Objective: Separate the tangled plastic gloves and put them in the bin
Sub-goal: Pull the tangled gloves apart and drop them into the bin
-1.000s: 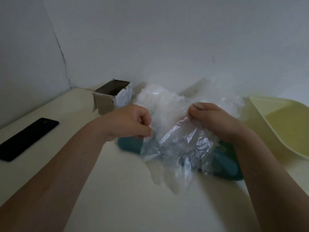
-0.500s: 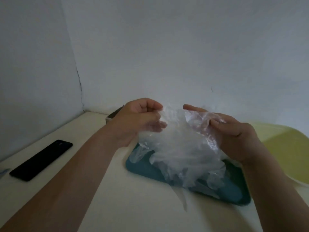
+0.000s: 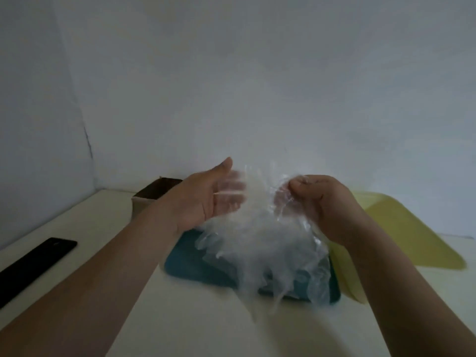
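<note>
Head view: the tangled plastic gloves (image 3: 257,243) hang as one clear, crinkled bunch between the two hands, raised over a teal tray (image 3: 188,264) on the pale counter (image 3: 180,320). The lower strands of the bunch trail down onto the tray and over its near edge, hiding most of its middle and right part.

The right hand (image 3: 327,202) has its grip narrow, fingers curled and pinching the top right of the bunch. The left hand (image 3: 203,202) has its grip wide, palm turned to the right and thumb up; its fingers (image 3: 229,197) are blurred where they meet the film, so I cannot tell whether they touch it.

The yellow bin (image 3: 407,228) sits on the right, just beside the tray, and the right forearm crosses in front of its left side. An open cardboard box (image 3: 152,194) stands at the far left of the tray, partly hidden behind the left wrist. A flat black object (image 3: 36,264) lies well apart on the left of the counter. A plain wall (image 3: 257,86) rises at the far side.
</note>
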